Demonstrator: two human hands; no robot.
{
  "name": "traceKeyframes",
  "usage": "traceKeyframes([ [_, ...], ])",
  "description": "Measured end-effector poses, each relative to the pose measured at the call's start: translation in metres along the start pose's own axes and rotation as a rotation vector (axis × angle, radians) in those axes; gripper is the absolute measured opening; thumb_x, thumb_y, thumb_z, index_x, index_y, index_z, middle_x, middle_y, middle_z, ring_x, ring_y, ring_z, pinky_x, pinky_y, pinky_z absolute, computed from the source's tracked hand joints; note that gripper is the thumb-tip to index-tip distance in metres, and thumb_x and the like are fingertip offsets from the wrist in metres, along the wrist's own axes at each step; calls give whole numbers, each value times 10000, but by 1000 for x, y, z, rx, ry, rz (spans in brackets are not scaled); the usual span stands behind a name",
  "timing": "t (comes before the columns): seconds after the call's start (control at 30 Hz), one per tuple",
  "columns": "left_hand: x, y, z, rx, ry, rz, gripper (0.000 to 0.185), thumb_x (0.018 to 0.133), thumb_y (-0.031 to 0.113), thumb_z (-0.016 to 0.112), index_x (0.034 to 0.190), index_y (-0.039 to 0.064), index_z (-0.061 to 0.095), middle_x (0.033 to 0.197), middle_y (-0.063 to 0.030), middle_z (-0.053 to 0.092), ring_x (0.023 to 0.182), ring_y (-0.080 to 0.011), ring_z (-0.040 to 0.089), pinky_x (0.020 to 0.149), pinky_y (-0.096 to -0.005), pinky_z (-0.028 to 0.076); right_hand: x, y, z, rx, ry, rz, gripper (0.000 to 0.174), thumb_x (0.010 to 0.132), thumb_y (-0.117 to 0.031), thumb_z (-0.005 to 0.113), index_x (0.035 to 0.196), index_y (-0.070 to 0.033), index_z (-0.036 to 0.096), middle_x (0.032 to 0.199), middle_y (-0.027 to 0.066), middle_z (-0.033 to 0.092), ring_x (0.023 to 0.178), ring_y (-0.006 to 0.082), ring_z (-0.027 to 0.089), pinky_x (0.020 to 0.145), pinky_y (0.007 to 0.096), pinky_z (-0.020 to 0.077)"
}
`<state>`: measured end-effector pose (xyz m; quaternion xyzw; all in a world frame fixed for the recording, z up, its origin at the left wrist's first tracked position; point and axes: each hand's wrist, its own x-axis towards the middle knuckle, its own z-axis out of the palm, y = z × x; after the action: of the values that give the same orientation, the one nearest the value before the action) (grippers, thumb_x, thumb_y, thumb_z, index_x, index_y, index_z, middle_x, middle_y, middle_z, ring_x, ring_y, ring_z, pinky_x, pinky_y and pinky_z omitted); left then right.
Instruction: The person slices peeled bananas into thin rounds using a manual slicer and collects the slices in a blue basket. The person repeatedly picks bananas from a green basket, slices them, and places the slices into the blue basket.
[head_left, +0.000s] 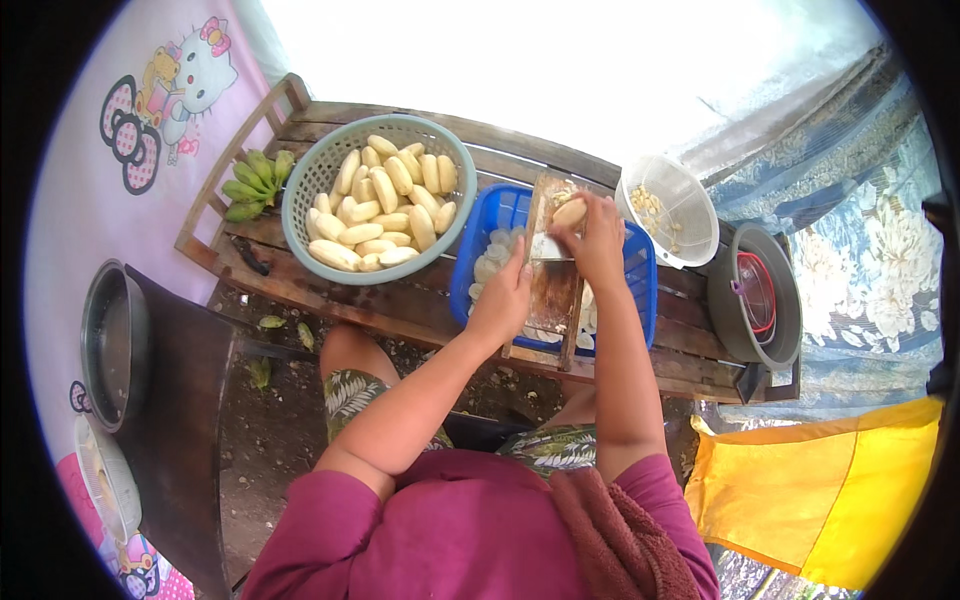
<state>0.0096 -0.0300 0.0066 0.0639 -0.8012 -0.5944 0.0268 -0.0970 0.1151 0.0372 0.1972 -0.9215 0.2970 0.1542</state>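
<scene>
A wooden slicer board (551, 292) with a metal blade plate lies across a blue plastic basket (646, 300). My left hand (504, 296) grips the board's left edge. Near the board's upper part, my right hand (598, 236) holds a peeled banana (571, 213) over the slicing surface. Pale round banana slices (491, 259) lie in the basket on both sides of the board. Left of it, a grey-green colander (295, 247) is heaped with whole peeled bananas (386, 187).
Everything stands on a slatted wooden bench (405, 307). Green unpeeled bananas (257, 184) lie at its left end. To the right are a white strainer (690, 191) with small pieces and a grey basin (720, 307) holding a red-rimmed strainer (756, 292). Another basin (112, 345) sits on a dark surface at left.
</scene>
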Motion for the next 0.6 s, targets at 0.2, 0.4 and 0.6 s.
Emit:
traceKeyframes([
  [0.2, 2, 1, -1, 18, 36, 88, 535, 1014, 203, 431, 1509, 34, 318, 1048, -353, 615, 1000, -470, 608, 878, -466, 465, -47, -21, -18, -60, -7, -58, 553, 717, -183, 822, 1203, -137, 562, 1251, 147, 551, 1341, 412, 397, 1083, 533, 301],
  [0.4, 0, -4, 2, 26, 38, 79, 529, 1021, 201, 422, 1509, 26, 315, 1108, -345, 611, 1047, -456, 607, 900, -451, 467, -80, -20, -25, -28, -73, -47, 560, 735, -278, 830, 1222, -168, 577, 1308, 139, 519, 1370, 436, 348, 1102, 610, 254],
  [0.6, 3, 2, -1, 53, 53, 105, 513, 1034, 224, 421, 1509, 55, 327, 1222, -332, 582, 1158, -439, 571, 957, -406, 448, 10, 12, 6, 25, 39, 43, 555, 738, -284, 825, 1222, -172, 578, 1300, 130, 521, 1369, 429, 352, 1100, 611, 255],
])
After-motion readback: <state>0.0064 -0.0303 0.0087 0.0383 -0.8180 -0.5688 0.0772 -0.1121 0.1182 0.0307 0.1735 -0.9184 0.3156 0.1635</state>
